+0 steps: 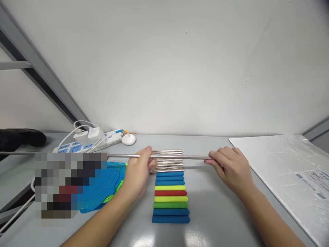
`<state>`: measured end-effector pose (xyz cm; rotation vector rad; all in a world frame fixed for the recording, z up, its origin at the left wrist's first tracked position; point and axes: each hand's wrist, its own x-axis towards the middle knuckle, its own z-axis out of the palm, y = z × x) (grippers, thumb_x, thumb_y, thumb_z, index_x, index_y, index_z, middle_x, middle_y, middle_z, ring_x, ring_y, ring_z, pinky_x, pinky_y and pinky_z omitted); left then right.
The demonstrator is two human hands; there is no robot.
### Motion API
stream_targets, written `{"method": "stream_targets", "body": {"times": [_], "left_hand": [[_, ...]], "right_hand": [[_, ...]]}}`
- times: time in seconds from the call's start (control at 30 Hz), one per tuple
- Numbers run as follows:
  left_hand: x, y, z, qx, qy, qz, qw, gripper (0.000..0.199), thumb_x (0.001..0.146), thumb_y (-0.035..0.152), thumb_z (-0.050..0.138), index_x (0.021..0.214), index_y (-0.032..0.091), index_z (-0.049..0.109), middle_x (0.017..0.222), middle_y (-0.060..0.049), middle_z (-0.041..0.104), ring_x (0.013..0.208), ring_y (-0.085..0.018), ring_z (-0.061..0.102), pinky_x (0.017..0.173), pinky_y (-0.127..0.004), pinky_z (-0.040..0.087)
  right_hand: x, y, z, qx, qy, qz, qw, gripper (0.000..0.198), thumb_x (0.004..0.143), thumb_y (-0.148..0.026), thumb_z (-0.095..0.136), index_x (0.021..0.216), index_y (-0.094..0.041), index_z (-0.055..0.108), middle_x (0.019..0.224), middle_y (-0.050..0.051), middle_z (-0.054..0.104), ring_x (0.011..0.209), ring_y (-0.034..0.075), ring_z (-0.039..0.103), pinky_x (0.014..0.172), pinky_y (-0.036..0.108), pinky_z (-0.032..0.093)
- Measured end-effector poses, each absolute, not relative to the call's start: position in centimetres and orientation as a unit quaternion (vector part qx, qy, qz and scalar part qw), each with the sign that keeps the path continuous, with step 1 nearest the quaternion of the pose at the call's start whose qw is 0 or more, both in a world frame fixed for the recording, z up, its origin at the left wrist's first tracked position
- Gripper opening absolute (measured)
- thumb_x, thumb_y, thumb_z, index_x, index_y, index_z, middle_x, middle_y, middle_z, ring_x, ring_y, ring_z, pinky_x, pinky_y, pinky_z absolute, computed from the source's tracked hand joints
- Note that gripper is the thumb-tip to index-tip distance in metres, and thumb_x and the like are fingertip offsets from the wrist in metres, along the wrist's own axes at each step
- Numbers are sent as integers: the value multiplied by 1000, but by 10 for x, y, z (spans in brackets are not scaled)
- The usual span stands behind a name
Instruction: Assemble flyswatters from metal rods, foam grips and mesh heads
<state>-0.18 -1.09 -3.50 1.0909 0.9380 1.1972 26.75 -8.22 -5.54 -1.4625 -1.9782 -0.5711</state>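
A long thin metal rod (183,157) runs level across the view, held up in both hands. My left hand (137,169) is closed around its middle stretch, thumb on top. At the rod's right end, my right hand (230,166) pinches it between thumb and fingers. Leftward, the rod passes a blurred-out patch and reaches the frame's edge. Under it lies a row of short shiny metal tubes (171,167). In front of these, coloured sleeves (170,204) in blue, yellow, red and green lie side by side. Blue and green perforated mesh pieces (110,183) lie left of my left hand.
A white power strip (113,138) with plugs and cables stands at the back left, beside a round white device (128,139). A plastic-wrapped white panel (280,164) covers the right side of the grey table (208,212). A black object (23,138) shows at far left.
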Motion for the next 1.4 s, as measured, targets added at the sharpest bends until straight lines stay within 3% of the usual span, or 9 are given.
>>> {"method": "stream_targets", "body": {"times": [0.27, 0.63, 0.97, 1.1, 1.23, 1.4], "left_hand": [[-9, -2, -17, 401, 389, 579, 594, 40, 88, 26, 51, 56, 21, 26, 52, 7, 22, 48, -9, 22, 47, -25, 26], [-10, 0, -18, 446, 379, 583, 563, 43, 92, 29, 48, 55, 21, 28, 51, 5, 27, 47, -9, 26, 46, -25, 27], [3, -23, -37, 524, 374, 482, 594, 49, 93, 43, 46, 50, 21, 38, 48, 2, 34, 49, -13, 34, 51, -27, 33], [4, -24, -45, 551, 374, 464, 585, 50, 95, 45, 42, 51, 21, 37, 49, 1, 38, 50, -13, 38, 53, -27, 34], [6, -26, -50, 562, 389, 431, 589, 50, 95, 47, 43, 53, 21, 33, 50, 3, 37, 50, -12, 39, 52, -26, 32], [1, -20, -43, 570, 385, 437, 579, 48, 97, 46, 37, 56, 21, 33, 50, 3, 37, 51, -12, 36, 53, -26, 32]], "right_hand": [[291, -86, -59, -601, -682, -201, 364, 14, 95, -31, 56, 85, -22, 59, 65, -1, 53, 57, 14, 45, 60, 30, 33], [277, -91, -49, -552, -740, -226, 311, 11, 95, -29, 57, 93, -20, 62, 71, 1, 56, 62, 15, 46, 62, 29, 34], [239, -95, -57, -551, -764, -206, 265, 18, 100, -27, 47, 91, -18, 60, 67, 0, 56, 59, 14, 47, 56, 28, 31], [239, -98, -57, -557, -768, -175, 264, 17, 99, -30, 48, 103, -19, 60, 71, 1, 57, 62, 15, 49, 59, 28, 34], [260, -99, -52, -571, -774, -111, 248, 28, 98, -38, 50, 120, -20, 55, 83, 3, 61, 74, 18, 55, 69, 31, 41], [282, -98, -49, -580, -773, -109, 235, 20, 99, -38, 48, 99, -22, 60, 77, 1, 60, 67, 16, 52, 69, 31, 38]]}}
